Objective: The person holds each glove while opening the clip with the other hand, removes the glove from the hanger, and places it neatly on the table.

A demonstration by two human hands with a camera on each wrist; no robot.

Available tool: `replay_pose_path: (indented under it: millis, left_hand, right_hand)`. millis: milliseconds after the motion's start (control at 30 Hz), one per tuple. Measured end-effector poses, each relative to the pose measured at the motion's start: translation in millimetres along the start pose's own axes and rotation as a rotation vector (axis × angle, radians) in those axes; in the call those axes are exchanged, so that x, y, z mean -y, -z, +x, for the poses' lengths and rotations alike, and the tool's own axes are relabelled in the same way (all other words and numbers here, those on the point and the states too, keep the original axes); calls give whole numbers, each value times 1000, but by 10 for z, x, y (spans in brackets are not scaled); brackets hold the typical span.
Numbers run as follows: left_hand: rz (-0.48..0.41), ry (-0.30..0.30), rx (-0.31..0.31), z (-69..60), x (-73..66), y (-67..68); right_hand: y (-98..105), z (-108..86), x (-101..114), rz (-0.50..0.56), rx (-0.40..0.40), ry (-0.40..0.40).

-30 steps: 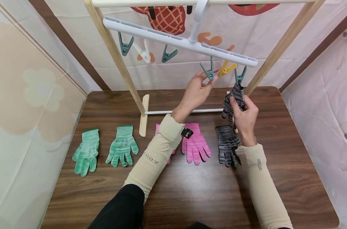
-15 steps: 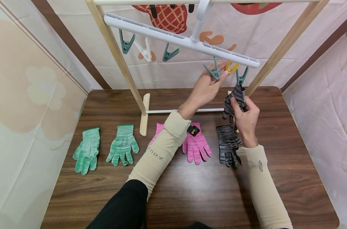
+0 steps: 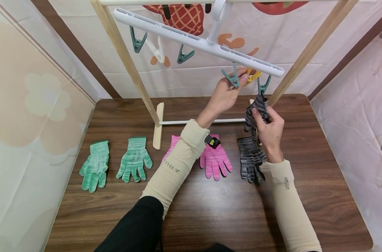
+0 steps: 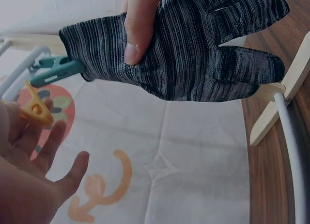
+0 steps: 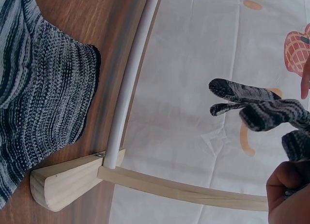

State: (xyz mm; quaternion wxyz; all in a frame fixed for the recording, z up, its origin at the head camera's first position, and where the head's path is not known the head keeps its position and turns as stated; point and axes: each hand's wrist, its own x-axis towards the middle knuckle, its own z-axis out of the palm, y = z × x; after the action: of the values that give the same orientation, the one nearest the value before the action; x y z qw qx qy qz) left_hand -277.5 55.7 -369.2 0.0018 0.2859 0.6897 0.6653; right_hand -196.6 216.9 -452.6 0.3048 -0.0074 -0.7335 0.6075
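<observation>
A black-and-grey knit glove [image 3: 256,111] hangs by its cuff from a teal clothespin [image 3: 264,85] at the hanger's right end. My right hand [image 3: 271,131] holds this glove, thumb on the near side, as the left wrist view also shows [image 4: 140,27]. My left hand [image 3: 224,95] is at the yellow clothespin [image 3: 253,75], thumb and a finger pinching it; its other fingers [image 4: 72,173] are spread in the left wrist view. Another teal clothespin [image 3: 232,77] hangs in front of the left fingers. The matching black-and-grey glove [image 3: 250,159] lies on the table beneath.
The white hanger bar [image 3: 197,41] slants down to the right, with teal and white clothespins [image 3: 156,52] on its left half. Wooden posts [image 3: 128,63] and a low white rod [image 3: 178,122] frame the rack. Two green gloves [image 3: 134,159] and two pink gloves [image 3: 215,161] lie on the table.
My left hand has moved right, from beside the teal clothespin to the yellow one, which has shifted slightly right. The right hand stays on the hanging glove.
</observation>
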Motion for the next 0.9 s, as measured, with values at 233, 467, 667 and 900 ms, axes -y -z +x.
replay_pose_path:
  millis: [233, 467, 667, 900]
  left_hand:
    - [-54, -27, 18, 32, 35, 57]
    - [-145, 14, 29, 36, 47, 77]
    - [-189, 105, 50, 35, 45, 96]
    - [-308, 148, 102, 109, 73, 100]
  right_hand:
    - [12, -7, -71, 25, 21, -18]
    - [-1, -29, 31, 54, 28, -30]
    - [-3, -75, 230, 76, 44, -26]
    - [18, -90, 236, 67, 51, -30]
